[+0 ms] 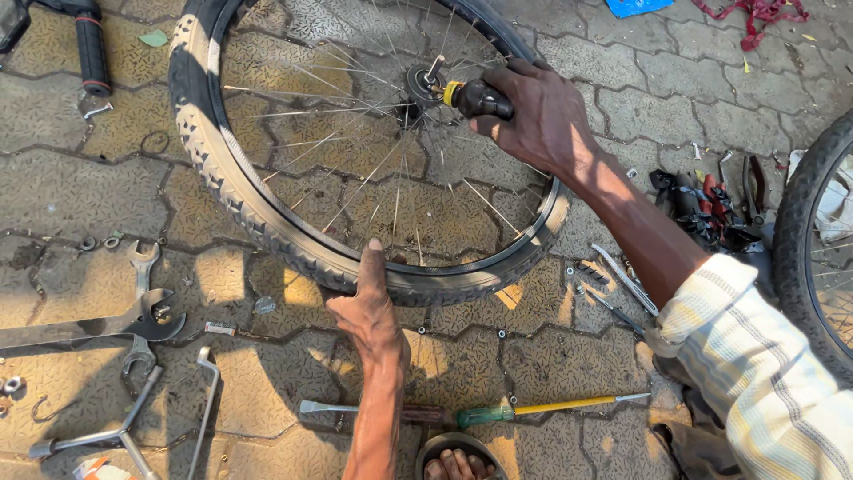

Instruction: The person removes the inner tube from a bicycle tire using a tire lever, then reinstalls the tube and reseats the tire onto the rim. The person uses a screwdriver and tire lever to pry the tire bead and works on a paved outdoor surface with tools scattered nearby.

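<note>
On paving, left hand point(371, 313) gripping bicycle wheel point(267, 213) tyre, right hand point(533, 116) clenched round tool handle point(475, 98) at hub point(422, 84).

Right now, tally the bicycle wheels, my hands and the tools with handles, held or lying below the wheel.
Bicycle wheels: 2, held wheel, right-edge wheel
Hands: 2, left hand, right hand
Handled tools: 3, black-handled tool, green-handled tool, brown-handled tool
Total: 7

A crumpled blue wrapper point(636, 7) lies at the top edge; another scrap of packaging point(91, 468) lies bottom left.
</note>
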